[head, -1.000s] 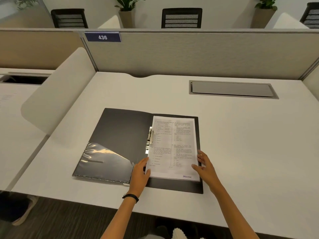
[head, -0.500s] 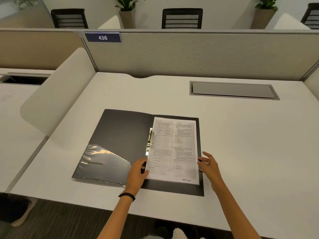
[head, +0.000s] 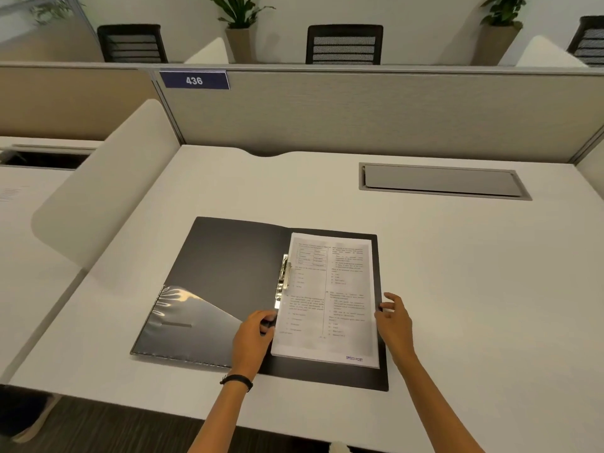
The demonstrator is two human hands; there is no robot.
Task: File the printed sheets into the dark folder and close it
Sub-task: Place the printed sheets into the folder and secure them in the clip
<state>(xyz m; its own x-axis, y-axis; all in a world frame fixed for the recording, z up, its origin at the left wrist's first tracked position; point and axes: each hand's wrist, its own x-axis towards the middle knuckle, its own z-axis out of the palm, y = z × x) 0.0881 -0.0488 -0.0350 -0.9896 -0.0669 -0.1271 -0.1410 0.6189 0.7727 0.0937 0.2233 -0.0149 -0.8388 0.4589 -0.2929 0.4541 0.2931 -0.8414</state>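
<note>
The dark folder (head: 228, 273) lies open and flat on the white desk (head: 474, 289). A clear pocket (head: 189, 318) shines on its left flap. The printed sheets (head: 330, 299) rest on the right flap, beside the metal clip (head: 285, 276) at the spine. My left hand (head: 253, 338) sits at the sheets' lower left edge, fingers curled against the paper's edge. My right hand (head: 394, 318) is at the folder's right edge, fingers spread and touching the sheets' side.
A grey cable hatch (head: 441, 181) is set in the desk at the back right. A beige partition (head: 359, 116) with a blue plate reading 436 stands behind. A white curved divider (head: 104, 191) rises on the left. The desk's front edge runs just below the folder.
Both hands slid a little away from me along the sheets' edges. My right hand moved off the paper's lower corner to the folder's right edge. The sheets stay on the right flap.
</note>
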